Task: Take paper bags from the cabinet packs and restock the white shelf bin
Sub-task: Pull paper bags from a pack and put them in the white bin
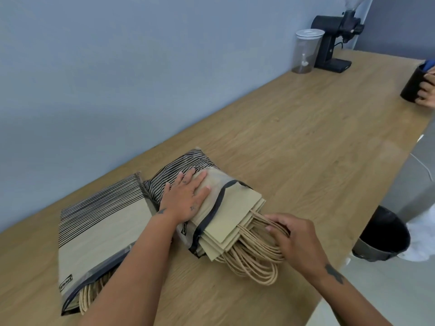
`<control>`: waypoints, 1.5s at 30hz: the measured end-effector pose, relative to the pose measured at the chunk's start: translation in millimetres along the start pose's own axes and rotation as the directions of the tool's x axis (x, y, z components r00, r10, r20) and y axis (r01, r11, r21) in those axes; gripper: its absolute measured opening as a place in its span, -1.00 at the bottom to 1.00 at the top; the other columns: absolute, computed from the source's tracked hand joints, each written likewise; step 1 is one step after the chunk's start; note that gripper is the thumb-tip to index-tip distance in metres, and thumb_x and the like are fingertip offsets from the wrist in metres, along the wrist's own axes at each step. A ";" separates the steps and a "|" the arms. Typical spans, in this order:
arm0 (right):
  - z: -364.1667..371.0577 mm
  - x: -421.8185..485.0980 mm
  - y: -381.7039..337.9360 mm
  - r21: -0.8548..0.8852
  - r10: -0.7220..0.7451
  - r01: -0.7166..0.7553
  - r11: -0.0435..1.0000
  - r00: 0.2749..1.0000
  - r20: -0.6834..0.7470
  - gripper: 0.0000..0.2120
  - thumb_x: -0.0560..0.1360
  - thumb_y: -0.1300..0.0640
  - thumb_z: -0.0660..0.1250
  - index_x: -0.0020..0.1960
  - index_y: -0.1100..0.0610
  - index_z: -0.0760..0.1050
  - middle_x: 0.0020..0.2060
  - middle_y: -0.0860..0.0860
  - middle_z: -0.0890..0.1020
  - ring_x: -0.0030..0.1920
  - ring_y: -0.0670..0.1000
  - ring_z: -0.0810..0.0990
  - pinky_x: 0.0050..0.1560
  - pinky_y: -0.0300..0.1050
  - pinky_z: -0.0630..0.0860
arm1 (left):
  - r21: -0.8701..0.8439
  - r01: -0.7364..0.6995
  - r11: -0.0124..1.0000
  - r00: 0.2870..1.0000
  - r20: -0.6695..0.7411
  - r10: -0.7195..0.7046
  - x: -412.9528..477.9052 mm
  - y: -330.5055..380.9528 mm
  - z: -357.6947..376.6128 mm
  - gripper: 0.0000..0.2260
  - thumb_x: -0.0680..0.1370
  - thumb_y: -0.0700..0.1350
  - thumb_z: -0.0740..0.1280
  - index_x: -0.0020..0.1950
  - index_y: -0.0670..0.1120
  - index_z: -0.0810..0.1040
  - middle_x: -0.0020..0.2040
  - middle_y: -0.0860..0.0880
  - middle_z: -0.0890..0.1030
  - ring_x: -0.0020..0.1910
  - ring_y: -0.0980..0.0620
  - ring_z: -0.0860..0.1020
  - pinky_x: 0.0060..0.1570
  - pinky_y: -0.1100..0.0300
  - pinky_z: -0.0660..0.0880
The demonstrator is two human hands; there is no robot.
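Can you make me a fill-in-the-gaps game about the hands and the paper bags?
1. The left hand presses flat on a striped plastic pack of brown paper bags lying on the long pale ____ counter.
2. The right hand grips the bags' twisted paper ____.
3. ____ such packs lie on the counter.
Missing words: wooden, handles, two.

- Left hand (186, 196) lies flat, palm down, fingers straight and spread, forearm stretched forward.
- Right hand (297, 241) is lower and to the right, fingers curled round the bag handles (254, 255).

Brown paper bags (233, 222) protrude flat from striped pack (174, 170).
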State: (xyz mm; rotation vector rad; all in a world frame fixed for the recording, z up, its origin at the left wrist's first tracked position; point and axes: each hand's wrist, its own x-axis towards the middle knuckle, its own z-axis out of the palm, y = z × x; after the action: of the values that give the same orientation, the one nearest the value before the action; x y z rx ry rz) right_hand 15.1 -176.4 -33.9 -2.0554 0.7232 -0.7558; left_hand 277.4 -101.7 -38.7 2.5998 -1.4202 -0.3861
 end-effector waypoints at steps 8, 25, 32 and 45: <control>-8.5 -19.4 0.9 0.013 0.052 -0.053 0.998 0.997 0.059 -0.51 0.40 0.32 0.41 -0.09 -0.33 0.48 -0.22 -0.43 0.62 -0.21 -0.33 0.60 -0.22 -0.53 0.43 | -0.183 0.000 0.983 1.000 -0.023 -0.004 -5.0 -15.6 -5.2 -0.52 0.56 0.23 0.04 0.48 0.24 0.08 0.54 -0.03 0.12 0.52 0.02 0.06 0.46 0.03 -0.02; 7.0 41.6 4.9 0.188 0.191 -0.272 0.944 0.913 0.361 -0.77 0.39 0.13 0.45 -0.03 -0.10 0.49 -0.02 -0.10 0.60 -0.06 -0.09 0.60 -0.06 -0.20 0.54 | -0.073 0.014 0.997 0.983 -0.179 -0.027 -70.1 29.0 19.2 -0.48 0.46 0.41 -0.05 0.40 0.36 0.18 0.56 0.09 -0.05 0.52 -0.02 -0.22 0.37 -0.31 -0.16; 34.9 58.7 -5.8 0.222 0.176 -0.257 0.941 0.928 0.328 -0.76 0.37 0.17 0.44 -0.01 -0.03 0.52 0.04 0.00 0.62 0.05 0.03 0.60 0.12 0.09 0.54 | -0.166 -0.006 0.986 0.987 -0.160 -0.020 -39.2 -2.8 14.2 -0.50 0.46 0.36 0.12 0.39 0.38 0.17 0.55 0.14 -0.08 0.51 0.02 -0.24 0.43 -0.24 -0.14; 35.4 46.8 -11.1 0.247 0.292 -0.381 0.891 0.898 0.330 -0.54 0.25 0.23 0.54 0.08 -0.02 0.49 0.10 -0.05 0.57 0.10 0.00 0.56 0.16 0.09 0.54 | -0.253 -0.039 0.967 0.999 -0.005 0.039 -16.4 -16.7 -9.3 -0.50 0.48 0.32 0.16 0.41 0.35 0.17 0.56 0.06 -0.13 0.51 -0.05 -0.25 0.44 -0.12 -0.20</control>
State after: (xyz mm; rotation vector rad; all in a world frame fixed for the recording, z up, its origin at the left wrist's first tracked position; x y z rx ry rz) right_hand 73.9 -186.7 -30.0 -1.6479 0.7247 -0.3338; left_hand 285.1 -78.9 -31.6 2.3651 -1.3227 -0.5246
